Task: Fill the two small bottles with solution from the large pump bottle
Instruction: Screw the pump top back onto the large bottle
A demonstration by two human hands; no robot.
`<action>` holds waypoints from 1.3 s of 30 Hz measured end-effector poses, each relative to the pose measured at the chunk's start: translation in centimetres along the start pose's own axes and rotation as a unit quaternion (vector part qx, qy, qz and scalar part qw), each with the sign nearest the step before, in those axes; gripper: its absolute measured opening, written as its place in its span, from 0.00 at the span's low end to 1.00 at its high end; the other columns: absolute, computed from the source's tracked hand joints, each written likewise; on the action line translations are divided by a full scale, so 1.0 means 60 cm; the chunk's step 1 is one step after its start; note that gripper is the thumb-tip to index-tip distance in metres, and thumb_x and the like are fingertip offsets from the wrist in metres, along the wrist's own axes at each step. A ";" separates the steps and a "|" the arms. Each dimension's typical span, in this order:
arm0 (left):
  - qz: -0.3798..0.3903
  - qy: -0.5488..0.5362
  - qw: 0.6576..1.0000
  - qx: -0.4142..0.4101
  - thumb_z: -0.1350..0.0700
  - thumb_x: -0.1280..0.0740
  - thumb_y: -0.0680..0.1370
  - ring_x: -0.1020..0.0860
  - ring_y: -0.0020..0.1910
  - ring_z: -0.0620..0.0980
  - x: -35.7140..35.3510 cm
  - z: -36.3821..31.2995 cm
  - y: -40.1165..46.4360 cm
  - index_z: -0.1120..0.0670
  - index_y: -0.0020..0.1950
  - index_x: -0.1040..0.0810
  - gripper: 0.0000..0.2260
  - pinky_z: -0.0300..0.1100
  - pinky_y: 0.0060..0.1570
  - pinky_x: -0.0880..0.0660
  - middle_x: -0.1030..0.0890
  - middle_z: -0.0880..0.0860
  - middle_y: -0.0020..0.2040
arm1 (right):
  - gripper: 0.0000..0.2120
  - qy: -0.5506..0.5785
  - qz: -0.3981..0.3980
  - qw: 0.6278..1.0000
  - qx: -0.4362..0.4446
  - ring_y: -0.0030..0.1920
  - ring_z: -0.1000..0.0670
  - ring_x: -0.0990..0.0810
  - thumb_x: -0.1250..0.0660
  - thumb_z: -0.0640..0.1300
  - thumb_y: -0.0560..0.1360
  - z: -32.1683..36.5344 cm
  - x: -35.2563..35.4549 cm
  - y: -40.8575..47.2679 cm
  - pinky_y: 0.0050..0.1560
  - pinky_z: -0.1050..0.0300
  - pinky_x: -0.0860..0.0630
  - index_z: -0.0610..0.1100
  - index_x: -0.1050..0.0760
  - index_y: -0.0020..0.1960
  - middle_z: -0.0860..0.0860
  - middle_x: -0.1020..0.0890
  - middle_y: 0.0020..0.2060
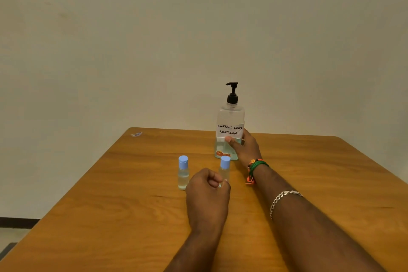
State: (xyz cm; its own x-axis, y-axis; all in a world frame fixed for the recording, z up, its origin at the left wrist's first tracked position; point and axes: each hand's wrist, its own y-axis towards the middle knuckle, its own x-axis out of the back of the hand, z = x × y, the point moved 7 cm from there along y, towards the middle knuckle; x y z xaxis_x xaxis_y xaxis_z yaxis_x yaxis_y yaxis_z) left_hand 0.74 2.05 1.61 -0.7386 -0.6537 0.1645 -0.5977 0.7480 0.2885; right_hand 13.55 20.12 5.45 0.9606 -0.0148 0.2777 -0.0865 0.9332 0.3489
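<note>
A large clear pump bottle with a black pump and a handwritten label stands upright near the table's far edge. My right hand grips its lower right side, thumb across the front. Two small clear bottles with light blue caps stand in front of it. The left small bottle stands free, with liquid inside. My left hand curls around the base of the right small bottle, whose lower part is hidden behind my fingers. Both caps are on.
The wooden table reaches to a plain wall. A small scrap or sticker lies at the far left corner. My right wrist wears coloured bands and a silver chain. Floor shows past the table's left edge.
</note>
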 end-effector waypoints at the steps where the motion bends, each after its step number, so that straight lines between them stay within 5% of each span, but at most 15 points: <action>1: 0.000 0.003 1.000 0.001 0.59 0.21 0.73 0.20 0.35 0.45 0.001 -0.001 -0.001 0.49 0.38 0.20 0.10 0.44 0.37 0.19 0.18 0.48 0.35 | 0.21 -0.001 0.004 1.000 -0.001 0.58 0.47 0.19 0.28 0.48 0.76 -0.001 -0.001 -0.001 0.58 0.52 0.21 0.46 0.25 0.68 0.49 0.17 0.60; 7: -0.102 -0.018 0.994 -0.018 0.54 0.26 0.70 0.20 0.35 0.42 0.047 -0.037 -0.007 0.47 0.37 0.22 0.06 0.41 0.30 0.25 0.19 0.43 0.34 | 0.31 -0.046 0.047 0.996 -0.068 0.71 0.44 0.27 0.35 0.44 0.81 -0.023 0.008 -0.030 0.70 0.47 0.29 0.44 0.44 0.80 0.47 0.29 0.74; 10: -0.195 -0.038 0.980 -0.023 0.51 0.30 0.68 0.23 0.38 0.45 0.090 -0.046 -0.001 0.44 0.41 0.24 0.05 0.43 0.35 0.29 0.21 0.44 0.37 | 0.21 -0.076 -0.017 0.993 -0.093 0.66 0.45 0.24 0.36 0.35 0.79 -0.023 0.037 -0.058 0.61 0.55 0.27 0.43 0.31 0.72 0.46 0.24 0.67; 13: -0.219 0.012 0.975 0.032 0.55 0.24 0.70 0.25 0.56 0.51 0.120 -0.024 0.018 0.41 0.54 0.26 0.18 0.52 0.48 0.23 0.23 0.44 0.54 | 0.15 -0.069 0.005 0.993 -0.097 0.56 0.48 0.20 0.36 0.31 0.74 -0.007 0.036 -0.096 0.51 0.59 0.26 0.46 0.21 0.55 0.50 0.18 0.53; 18: -0.126 0.086 0.984 0.096 0.52 0.24 0.72 0.23 0.65 0.56 0.113 0.008 0.039 0.46 0.67 0.23 0.24 0.56 0.65 0.25 0.21 0.49 0.63 | 0.13 -0.039 0.058 0.994 -0.086 0.46 0.51 0.20 0.28 0.34 0.67 0.024 0.014 -0.152 0.42 0.61 0.24 0.48 0.20 0.48 0.51 0.18 0.45; 23: -0.100 0.071 0.991 0.053 0.59 0.26 0.77 0.19 0.50 0.53 0.086 0.017 0.044 0.52 0.61 0.18 0.13 0.50 0.50 0.22 0.16 0.51 0.54 | 0.10 -0.137 0.125 0.982 -0.036 0.37 0.57 0.22 0.22 0.48 0.64 0.028 -0.014 -0.166 0.37 0.62 0.28 0.52 0.19 0.43 0.56 0.17 0.38; 27: -0.054 0.057 0.997 0.019 0.60 0.22 0.76 0.20 0.47 0.51 0.043 0.017 0.061 0.55 0.60 0.16 0.14 0.44 0.48 0.27 0.15 0.49 0.50 | 0.11 -0.177 0.080 0.980 -0.034 0.37 0.52 0.19 0.21 0.49 0.64 0.024 -0.005 -0.156 0.42 0.54 0.21 0.45 0.18 0.43 0.50 0.15 0.38; 30: 0.019 0.047 0.999 -0.011 0.61 0.19 0.73 0.18 0.49 0.50 -0.006 0.002 0.079 0.55 0.64 0.16 0.20 0.46 0.52 0.20 0.16 0.48 0.51 | 0.11 -0.190 0.032 0.980 -0.043 0.40 0.51 0.17 0.20 0.46 0.64 0.018 0.016 -0.136 0.42 0.55 0.21 0.46 0.19 0.43 0.52 0.16 0.37; 39: 0.075 0.065 0.994 -0.041 0.59 0.19 0.72 0.16 0.42 0.42 -0.086 0.013 0.130 0.52 0.55 0.11 0.13 0.46 0.49 0.16 0.11 0.47 0.46 | 0.18 -0.158 -0.031 0.985 -0.063 0.39 0.53 0.15 0.16 0.51 0.61 -0.013 0.035 -0.092 0.45 0.52 0.16 0.45 0.17 0.45 0.52 0.14 0.38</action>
State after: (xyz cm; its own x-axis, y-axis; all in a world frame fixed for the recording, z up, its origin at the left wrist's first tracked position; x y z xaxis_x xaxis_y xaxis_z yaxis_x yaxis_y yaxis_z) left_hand -0.38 11.35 2.29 -0.7681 -0.5481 0.3312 -0.4516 0.8303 0.3266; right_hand 16.22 15.23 3.42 0.8307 -0.1655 0.5315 0.0217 0.9637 0.2661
